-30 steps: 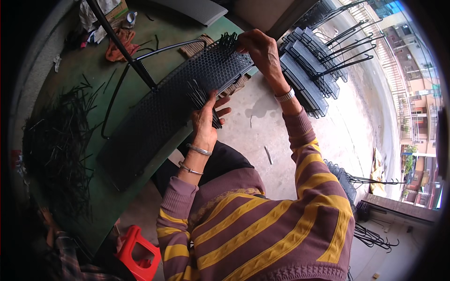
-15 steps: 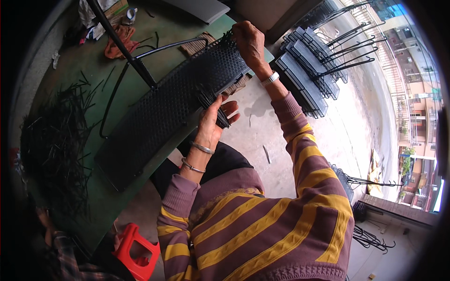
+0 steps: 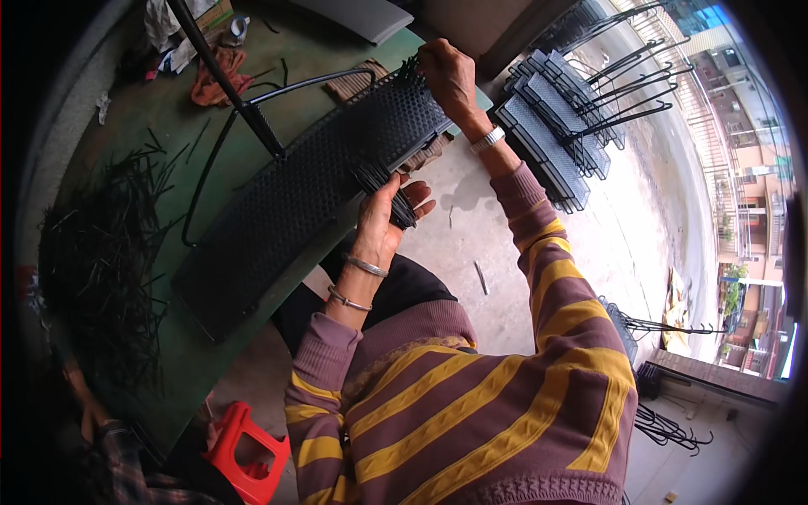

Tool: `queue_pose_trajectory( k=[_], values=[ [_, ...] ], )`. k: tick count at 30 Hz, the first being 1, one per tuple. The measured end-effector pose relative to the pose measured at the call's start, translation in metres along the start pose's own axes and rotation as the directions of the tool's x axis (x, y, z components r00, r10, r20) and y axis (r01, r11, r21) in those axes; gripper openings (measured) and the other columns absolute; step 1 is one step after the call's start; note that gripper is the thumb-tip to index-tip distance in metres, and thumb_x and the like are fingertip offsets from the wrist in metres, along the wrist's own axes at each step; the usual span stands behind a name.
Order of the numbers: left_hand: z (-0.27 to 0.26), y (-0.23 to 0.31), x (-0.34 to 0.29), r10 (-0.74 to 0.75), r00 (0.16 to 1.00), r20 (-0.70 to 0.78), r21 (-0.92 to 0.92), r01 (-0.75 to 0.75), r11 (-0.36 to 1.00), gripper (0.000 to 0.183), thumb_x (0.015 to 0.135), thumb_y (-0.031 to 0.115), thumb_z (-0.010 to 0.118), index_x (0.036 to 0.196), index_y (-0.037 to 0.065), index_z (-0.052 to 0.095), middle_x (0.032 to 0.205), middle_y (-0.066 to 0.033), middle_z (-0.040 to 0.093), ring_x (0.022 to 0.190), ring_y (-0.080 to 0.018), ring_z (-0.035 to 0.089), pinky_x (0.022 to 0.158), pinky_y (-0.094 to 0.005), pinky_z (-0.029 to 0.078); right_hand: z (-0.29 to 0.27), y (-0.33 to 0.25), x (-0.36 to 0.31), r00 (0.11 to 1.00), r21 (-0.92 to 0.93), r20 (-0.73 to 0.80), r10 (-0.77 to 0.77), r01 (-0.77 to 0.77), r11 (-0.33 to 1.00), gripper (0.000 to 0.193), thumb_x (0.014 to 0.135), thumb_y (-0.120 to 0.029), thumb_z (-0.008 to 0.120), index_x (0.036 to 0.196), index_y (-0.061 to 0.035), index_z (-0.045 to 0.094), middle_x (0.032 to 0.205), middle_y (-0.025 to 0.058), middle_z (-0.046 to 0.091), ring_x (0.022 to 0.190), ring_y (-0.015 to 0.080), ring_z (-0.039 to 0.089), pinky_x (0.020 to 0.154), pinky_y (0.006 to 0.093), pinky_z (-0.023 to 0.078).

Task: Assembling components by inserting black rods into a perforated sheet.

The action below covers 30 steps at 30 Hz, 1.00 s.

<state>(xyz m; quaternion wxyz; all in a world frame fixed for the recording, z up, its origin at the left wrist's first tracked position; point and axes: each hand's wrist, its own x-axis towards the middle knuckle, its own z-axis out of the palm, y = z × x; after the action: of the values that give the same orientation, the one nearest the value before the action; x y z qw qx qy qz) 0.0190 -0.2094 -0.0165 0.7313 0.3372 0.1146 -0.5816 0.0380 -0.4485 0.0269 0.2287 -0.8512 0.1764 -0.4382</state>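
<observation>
A long black perforated panel (image 3: 290, 189) with a bent black tube frame (image 3: 220, 139) lies slanted across the green table. My left hand (image 3: 383, 220) is at the panel's near edge, closed around a bundle of thin black strips (image 3: 394, 200). The bundle rests between thumb and palm, with the other fingers loosely curled under it. At the panel's far right corner, my right hand (image 3: 450, 80) has its fingers pinched together beside a small dark tuft of strips (image 3: 409, 71). What sits between those fingertips is hidden.
Loose black strips (image 3: 101, 269) are heaped on the left of the green table (image 3: 198, 370). A reddish cloth (image 3: 217, 77) lies at the back. Similar panels (image 3: 551, 118) are stacked on the floor at right. A red stool (image 3: 248, 454) and a co-worker's arm (image 3: 88, 404) are at lower left.
Both hands stay almost where they were, the left still around the bundle and the right at the corner. The view has shifted very slightly.
</observation>
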Motion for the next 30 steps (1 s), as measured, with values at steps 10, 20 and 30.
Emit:
queue_pose_trajectory(
  k=[10,20,30],
  values=[
    [0.005,0.003,-0.016,-0.050,0.998,-0.050,0.100,0.054,0.994,0.020,0.098,0.030,0.054,0.112,0.017,0.060,0.103,-0.0083,0.065,0.094,-0.0204,0.063,0.076,-0.0444,0.055,0.008,-0.005,0.006,0.974,-0.094,0.196,-0.113,0.133,0.987,0.010,0.086,-0.012,0.060,0.088,-0.0041,0.065,0.074,0.0106,0.065,0.068,0.0237,0.066,0.062,0.0339,0.051],
    [0.006,-0.002,-0.015,0.011,0.995,-0.095,0.021,-0.009,1.000,0.020,0.094,0.028,0.062,0.109,0.013,0.062,0.075,-0.0006,0.057,0.067,-0.0130,0.056,0.067,-0.0402,0.056,0.008,0.005,0.009,0.991,-0.147,0.135,-0.010,0.030,0.989,0.009,0.085,-0.009,0.060,0.089,-0.0038,0.067,0.076,0.0098,0.067,0.070,0.0234,0.067,0.065,0.0332,0.053],
    [-0.003,-0.007,-0.003,0.090,0.993,-0.078,0.091,-0.083,0.992,0.024,0.091,0.029,0.067,0.104,0.009,0.064,0.070,-0.0007,0.058,0.059,-0.0134,0.057,0.053,-0.0303,0.048,0.004,0.002,0.005,0.982,0.046,0.182,0.049,-0.058,0.997,0.010,0.082,-0.012,0.062,0.087,-0.0073,0.069,0.076,0.0087,0.068,0.071,0.0221,0.067,0.066,0.0355,0.051]
  ],
)
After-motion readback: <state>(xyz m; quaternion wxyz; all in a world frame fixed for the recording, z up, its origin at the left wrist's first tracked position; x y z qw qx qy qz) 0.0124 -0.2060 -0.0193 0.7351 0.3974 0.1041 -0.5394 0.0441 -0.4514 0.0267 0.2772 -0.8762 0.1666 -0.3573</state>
